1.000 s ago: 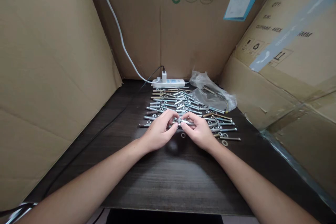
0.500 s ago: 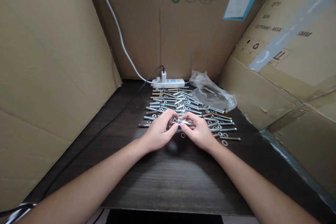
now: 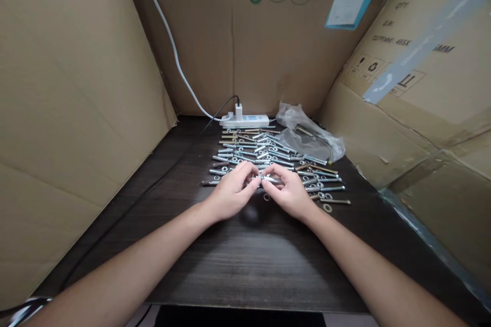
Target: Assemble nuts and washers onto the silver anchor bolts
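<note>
My left hand and my right hand meet over the near rows of metal parts, fingertips almost touching. Between them is a shiny metal bolt with a nut at its left end. The left thumb and fingers are pinched around the nut end. My right fingers are closed on the bolt's shank, covering much of it. Just below the fingertips a flat ring washer lies on the table. Another washer sits to the right, near a bolt.
Several rows of bolts, nuts and washers spread across the dark table. Behind them are a white power strip and a clear plastic bag. A black cable crosses the left side. Cardboard walls enclose three sides.
My fingertips have closed in slightly around the nut, and less of it shows now. The view has shifted a little; the parts on the table lie as before.
</note>
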Action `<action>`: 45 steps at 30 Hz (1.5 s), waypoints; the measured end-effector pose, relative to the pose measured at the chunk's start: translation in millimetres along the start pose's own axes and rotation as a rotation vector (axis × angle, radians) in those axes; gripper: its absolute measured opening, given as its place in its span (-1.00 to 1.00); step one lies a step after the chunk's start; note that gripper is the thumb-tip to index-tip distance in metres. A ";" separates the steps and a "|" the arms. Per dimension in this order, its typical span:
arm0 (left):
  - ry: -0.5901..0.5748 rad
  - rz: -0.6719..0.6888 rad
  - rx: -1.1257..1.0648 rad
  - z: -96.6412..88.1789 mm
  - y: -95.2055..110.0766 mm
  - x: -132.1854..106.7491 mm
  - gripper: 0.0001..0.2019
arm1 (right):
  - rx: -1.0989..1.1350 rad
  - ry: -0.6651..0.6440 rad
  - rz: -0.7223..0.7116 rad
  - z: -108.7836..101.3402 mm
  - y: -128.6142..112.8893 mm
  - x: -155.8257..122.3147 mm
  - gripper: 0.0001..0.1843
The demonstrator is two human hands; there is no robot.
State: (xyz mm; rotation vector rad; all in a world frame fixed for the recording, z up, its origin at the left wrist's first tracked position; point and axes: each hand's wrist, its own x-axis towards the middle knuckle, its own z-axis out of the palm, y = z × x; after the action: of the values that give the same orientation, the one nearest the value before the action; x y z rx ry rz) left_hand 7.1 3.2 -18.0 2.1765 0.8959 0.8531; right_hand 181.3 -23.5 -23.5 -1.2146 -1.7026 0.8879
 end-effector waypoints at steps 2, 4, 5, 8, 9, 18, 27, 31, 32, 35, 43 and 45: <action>0.003 -0.017 -0.012 0.9 0.3 -1.7 -0.88 | 0.000 -0.001 0.000 0.0 0.1 -0.2 -0.85; 0.014 -0.025 -0.020 1.0 1.1 -2.8 -0.83 | 0.003 -0.009 0.004 0.1 -0.5 -0.4 -0.86; 0.025 -0.027 -0.021 0.6 1.5 -3.0 -0.82 | 0.002 -0.010 0.004 0.2 -0.9 -0.5 -0.86; 0.051 -0.023 -0.003 -1.4 2.5 -1.6 -0.90 | 0.001 -0.003 0.004 0.7 -1.7 -0.6 -0.86; 0.049 -0.013 0.009 -2.0 2.5 -0.8 -0.90 | 0.003 0.001 0.006 0.9 -1.8 -0.4 -0.86; 0.032 -0.011 -0.022 1.7 1.4 -2.0 -0.87 | -0.003 -0.007 0.012 -0.3 -2.9 0.7 -0.85; 0.038 0.018 0.018 -1.9 1.8 1.0 -0.83 | 0.012 0.002 0.025 1.0 -3.9 -0.2 -0.86; 0.023 0.006 0.019 0.7 0.7 -0.5 -0.87 | 0.018 -0.004 0.031 0.6 -3.0 0.6 -0.83; 0.024 0.000 0.017 1.3 0.8 -1.3 -0.88 | 0.021 -0.007 0.032 0.4 -3.1 0.7 -0.83; 0.039 -0.009 0.005 1.6 1.9 -3.1 -0.83 | 0.019 -0.011 0.031 0.1 -4.0 0.9 -0.83; 0.045 0.014 0.020 -0.8 0.2 0.9 -0.85 | 0.018 0.001 0.033 0.8 -4.7 0.4 -0.84; 0.035 0.009 0.011 0.0 0.0 0.2 -0.88 | 0.024 0.000 0.036 0.6 -4.9 0.6 -0.84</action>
State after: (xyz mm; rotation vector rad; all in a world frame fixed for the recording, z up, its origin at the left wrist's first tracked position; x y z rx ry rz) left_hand 7.2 3.3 -17.9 2.1829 0.9099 0.8951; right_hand 178.9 -24.3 -19.2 -1.2323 -1.6706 0.9272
